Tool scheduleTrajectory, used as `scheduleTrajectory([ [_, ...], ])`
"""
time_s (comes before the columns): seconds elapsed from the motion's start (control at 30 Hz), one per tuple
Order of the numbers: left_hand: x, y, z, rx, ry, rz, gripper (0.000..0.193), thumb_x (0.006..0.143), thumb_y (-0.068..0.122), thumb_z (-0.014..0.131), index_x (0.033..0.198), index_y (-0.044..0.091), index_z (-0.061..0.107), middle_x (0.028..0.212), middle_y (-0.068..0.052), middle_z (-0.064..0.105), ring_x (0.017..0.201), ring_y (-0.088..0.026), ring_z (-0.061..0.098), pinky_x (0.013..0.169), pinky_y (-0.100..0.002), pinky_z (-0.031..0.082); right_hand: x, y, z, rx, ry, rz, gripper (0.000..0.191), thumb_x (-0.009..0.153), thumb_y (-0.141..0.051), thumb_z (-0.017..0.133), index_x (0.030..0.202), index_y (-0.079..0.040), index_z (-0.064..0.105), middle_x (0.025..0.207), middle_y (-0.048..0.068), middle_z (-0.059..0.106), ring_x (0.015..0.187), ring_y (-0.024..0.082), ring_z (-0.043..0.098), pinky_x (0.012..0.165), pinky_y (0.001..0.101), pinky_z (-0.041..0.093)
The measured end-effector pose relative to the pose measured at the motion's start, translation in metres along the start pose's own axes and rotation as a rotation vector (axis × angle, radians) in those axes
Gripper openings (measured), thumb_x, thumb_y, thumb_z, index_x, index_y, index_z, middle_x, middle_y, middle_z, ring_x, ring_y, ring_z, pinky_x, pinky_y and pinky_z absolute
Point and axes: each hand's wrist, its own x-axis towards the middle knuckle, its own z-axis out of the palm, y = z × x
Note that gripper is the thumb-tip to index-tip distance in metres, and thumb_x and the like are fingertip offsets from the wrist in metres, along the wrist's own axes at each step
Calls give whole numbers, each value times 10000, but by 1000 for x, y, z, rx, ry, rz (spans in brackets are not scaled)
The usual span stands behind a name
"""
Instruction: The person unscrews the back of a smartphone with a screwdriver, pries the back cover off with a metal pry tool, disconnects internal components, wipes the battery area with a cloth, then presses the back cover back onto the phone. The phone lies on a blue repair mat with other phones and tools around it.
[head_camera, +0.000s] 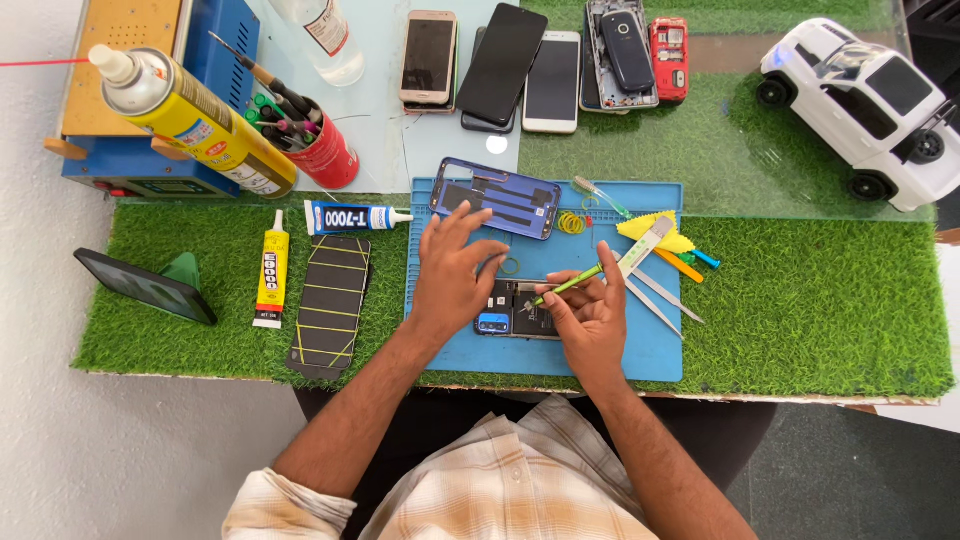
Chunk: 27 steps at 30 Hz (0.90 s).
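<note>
While the left hand (455, 275) lies spread, fingers pressing on the opened phone (518, 309) to steady it, the right hand (590, 315) pinches a green tool (565, 287) like a pen, tip angled down onto the phone's insides. That phone rests near the middle of the blue mat (640, 345) on the tabletop, its back removed, showing dark parts and a blue camera block at its left end. A blue phone frame (496, 197) lies just beyond.

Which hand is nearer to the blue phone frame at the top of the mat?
Left. The left hand has its fingertips just below the blue phone frame. The right hand, holding a green tool, sits lower and further right, apart from the frame.
</note>
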Motion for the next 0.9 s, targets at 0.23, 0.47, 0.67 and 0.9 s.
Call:
scheduleTrajectory([
  [0.23, 61, -5, -3, 167, 81, 78, 180, 900, 279, 790, 950, 107, 765, 1377, -127, 603, 1422, -346, 438, 1199, -602, 229, -1, 6, -1, 19, -24, -22, 864, 969, 80, 643, 1647, -96, 136, 1204, 152, 648, 1106, 211, 711, 916, 316, 592],
  [0.47, 18, -13, -17, 151, 117, 18, 137, 979, 192, 734, 1094, 127, 769, 1438, -104, 607, 1465, -329, 462, 1247, -590, 250, -7, 9, -4, -39, -65, -65, 838, 990, 75, 637, 1645, -108, 147, 1202, 148, 656, 1127, 220, 712, 939, 329, 598],
  [0.67, -77, 9, -28, 63, -48, -111, 410, 849, 320, 802, 1193, 106, 737, 1437, -149, 551, 1447, -369, 401, 1200, -618, 218, -16, 12, -4, -112, -173, -224, 758, 1023, 104, 619, 1623, -124, 216, 1237, 176, 665, 1160, 246, 713, 957, 351, 616],
  [0.9, -101, 6, -22, 71, -73, -127, 405, 855, 348, 811, 1200, 146, 744, 1446, -101, 565, 1462, -328, 411, 1229, -595, 229, -16, 18, 11, -147, -336, -289, 712, 1016, 116, 616, 1573, -121, 240, 1254, 206, 670, 1171, 261, 717, 959, 369, 629],
])
